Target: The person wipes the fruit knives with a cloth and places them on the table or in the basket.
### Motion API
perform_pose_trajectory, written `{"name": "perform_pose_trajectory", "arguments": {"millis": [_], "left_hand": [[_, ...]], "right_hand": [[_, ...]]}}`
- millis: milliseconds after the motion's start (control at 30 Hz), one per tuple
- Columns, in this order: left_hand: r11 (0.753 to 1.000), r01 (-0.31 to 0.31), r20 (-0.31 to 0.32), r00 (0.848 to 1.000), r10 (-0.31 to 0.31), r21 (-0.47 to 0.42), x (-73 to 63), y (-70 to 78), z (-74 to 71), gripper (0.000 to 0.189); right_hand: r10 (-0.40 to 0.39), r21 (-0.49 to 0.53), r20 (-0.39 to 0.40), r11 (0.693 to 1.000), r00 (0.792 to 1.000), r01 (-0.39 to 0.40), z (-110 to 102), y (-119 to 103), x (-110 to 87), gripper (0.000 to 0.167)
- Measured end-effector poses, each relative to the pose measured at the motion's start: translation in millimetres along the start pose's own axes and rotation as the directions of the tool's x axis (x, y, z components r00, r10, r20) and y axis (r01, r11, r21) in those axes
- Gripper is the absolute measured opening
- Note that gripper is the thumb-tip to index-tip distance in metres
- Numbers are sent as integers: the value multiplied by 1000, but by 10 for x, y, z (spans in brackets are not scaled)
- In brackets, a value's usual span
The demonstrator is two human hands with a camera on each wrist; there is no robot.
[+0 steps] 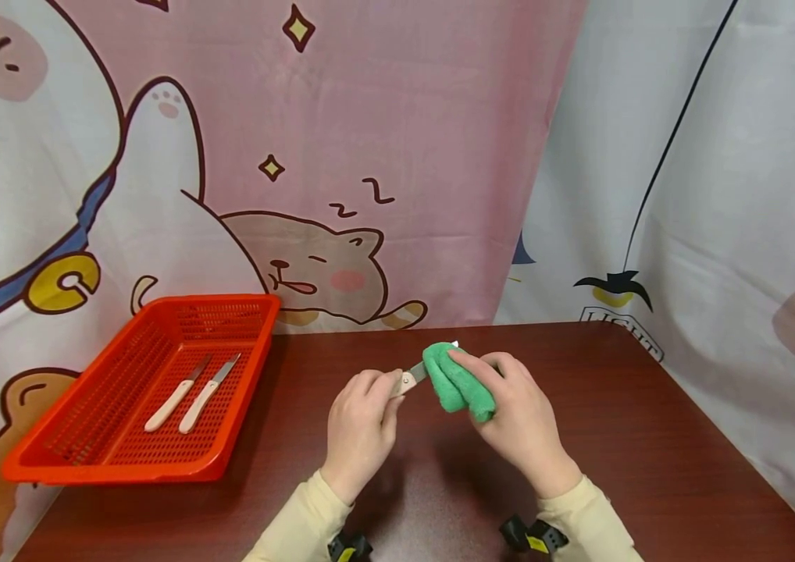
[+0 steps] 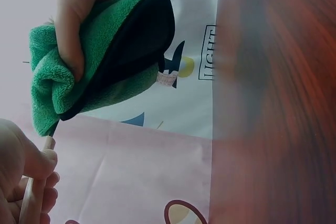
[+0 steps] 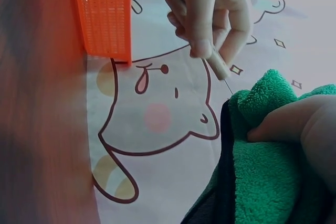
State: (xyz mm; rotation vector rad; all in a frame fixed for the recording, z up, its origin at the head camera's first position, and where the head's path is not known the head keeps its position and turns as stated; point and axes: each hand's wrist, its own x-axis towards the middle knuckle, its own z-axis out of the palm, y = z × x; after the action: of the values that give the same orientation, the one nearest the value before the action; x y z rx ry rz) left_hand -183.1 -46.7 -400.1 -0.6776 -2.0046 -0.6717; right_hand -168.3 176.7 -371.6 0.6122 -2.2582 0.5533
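Observation:
My left hand [image 1: 364,428] grips a small knife [image 1: 406,382] by its cream handle [image 2: 34,195], above the table in the middle of the head view. A folded green cloth [image 1: 455,381] with a dark edge is in my right hand [image 1: 520,417], pinched between thumb and fingers. The cloth wraps round the blade, and only a short stretch of metal shows between handle and cloth. In the right wrist view the thumb presses into the green cloth [image 3: 268,166] close to the handle's end.
A red plastic basket [image 1: 225,437] stands at the left of the brown table [image 1: 650,437]. Inside lie two knives with pale handles, one knife [image 1: 176,398] beside another knife [image 1: 208,396]. A printed curtain [image 1: 440,156] hangs behind the table.

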Motion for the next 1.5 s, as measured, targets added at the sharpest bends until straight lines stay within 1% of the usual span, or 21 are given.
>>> {"name": "perform_pose_trajectory", "arguments": {"millis": [300,567,800,933,1333,1500], "left_hand": [[1000,1,0,1000,-1,-1,3,8,-3,40],[999,38,37,999,-37,-7,1,22,-15,40],[1000,18,18,1000,-18,-10,-1,-4,5,40],[1000,24,19,1000,-24,-8,-1,-33,8,39],[997,74,4,997,-74,17,18,-128,-6,40],[994,108,17,994,-109,33,13,-148,-3,40]], "right_hand": [[51,-12,-24,999,998,-51,-56,90,17,84],[70,-16,-30,997,997,-70,-84,131,17,83],[85,-32,-26,996,996,-86,-112,150,21,83],[94,-38,-31,995,995,-96,-131,154,23,82],[96,-32,-88,995,991,-99,-229,162,43,83],[105,-22,-106,994,989,-108,-258,152,54,84]]}}
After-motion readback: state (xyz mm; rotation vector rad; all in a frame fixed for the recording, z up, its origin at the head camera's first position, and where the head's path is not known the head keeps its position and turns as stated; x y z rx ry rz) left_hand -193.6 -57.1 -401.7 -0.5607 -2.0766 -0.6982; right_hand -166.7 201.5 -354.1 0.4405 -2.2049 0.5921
